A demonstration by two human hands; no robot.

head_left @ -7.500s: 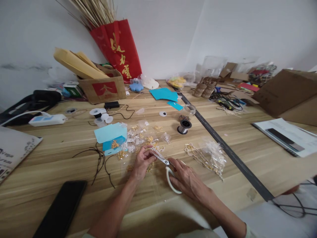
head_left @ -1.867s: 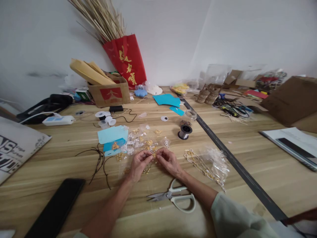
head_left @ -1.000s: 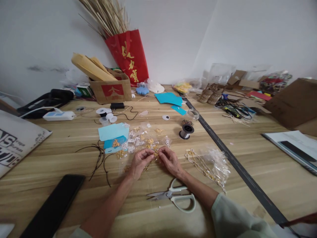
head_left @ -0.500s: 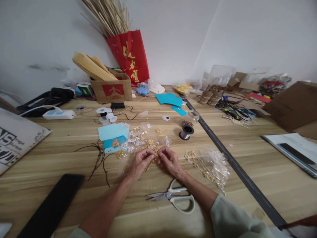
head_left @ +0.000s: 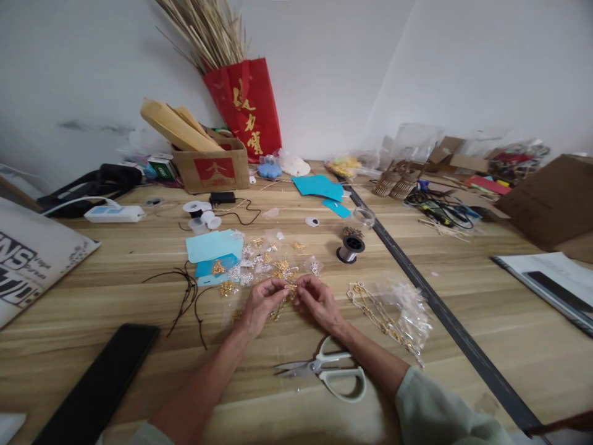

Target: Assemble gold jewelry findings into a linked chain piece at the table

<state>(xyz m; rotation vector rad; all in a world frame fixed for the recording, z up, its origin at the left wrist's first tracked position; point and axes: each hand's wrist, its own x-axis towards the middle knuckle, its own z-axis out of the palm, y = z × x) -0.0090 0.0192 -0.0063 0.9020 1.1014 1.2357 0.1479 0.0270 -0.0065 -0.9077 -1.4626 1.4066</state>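
My left hand (head_left: 265,303) and my right hand (head_left: 319,301) meet fingertip to fingertip above the middle of the table. Between them they pinch a small gold-coloured metal piece (head_left: 290,287), too small to name exactly. Gold jewellery findings (head_left: 282,269) and silver-coloured ones (head_left: 250,269) lie in loose piles and small clear bags just behind my fingers. Some gold pieces are partly hidden under my left hand. Scissors (head_left: 319,369) with pale green handles lie partly open beneath my right forearm. Right of my right hand are gold and silver chains (head_left: 382,315) beside crumpled clear bags (head_left: 407,309).
A wire spool (head_left: 351,250) stands behind my right hand, near a clear round jar (head_left: 363,217). Blue cards (head_left: 215,246) and black cords (head_left: 183,293) lie to the left. A black phone-like slab (head_left: 99,383) is front left. Boxes and a red bag (head_left: 250,111) line the wall.
The view has shifted slightly, so everything sits a little further right. My fingertips have barely moved, and the gold piece between them shows more clearly.
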